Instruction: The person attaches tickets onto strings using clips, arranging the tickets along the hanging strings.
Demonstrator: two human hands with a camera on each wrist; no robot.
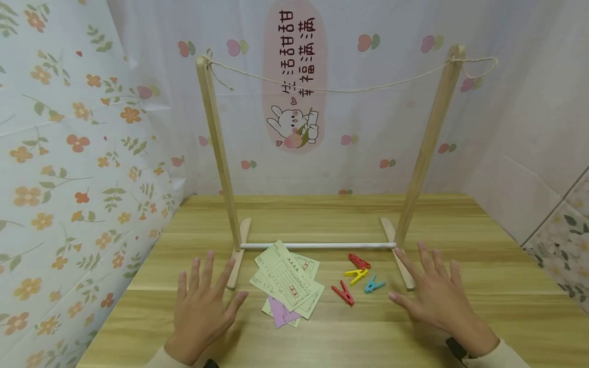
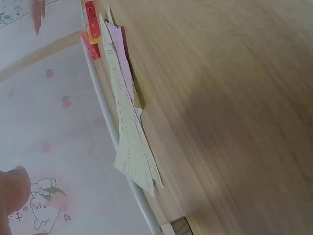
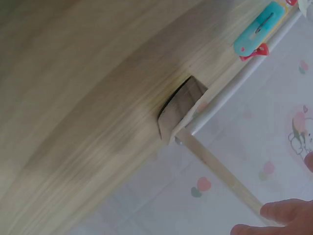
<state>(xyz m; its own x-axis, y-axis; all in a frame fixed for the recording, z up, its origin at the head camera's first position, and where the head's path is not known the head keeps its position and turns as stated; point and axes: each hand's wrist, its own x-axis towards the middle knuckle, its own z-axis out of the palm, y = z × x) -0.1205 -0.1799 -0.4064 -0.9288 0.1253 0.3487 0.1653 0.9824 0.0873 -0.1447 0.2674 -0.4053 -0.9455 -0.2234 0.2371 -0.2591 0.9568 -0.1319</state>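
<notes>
Left hand (image 1: 201, 304) and right hand (image 1: 437, 297): fingers spread, holding nothing. Paper slips (image 1: 286, 276) lie overlapped on the tabletop (image 1: 359, 340) between them, clothespins (image 1: 357, 275) just right of the pile. My judgement: lift the topmost by one edge, steadying those beneath; pinch clothespins by their handles.

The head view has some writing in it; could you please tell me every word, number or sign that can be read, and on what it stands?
"生活甜甜": on the pink oval panel of the white patterned backdrop, turned sideways.
"幸福满满": beside it, on the same panel.
Pale yellow-green rectangular paper slips: print and red-boxed marks, too small to read.
Purple paper slip: print too small to read.
</notes>
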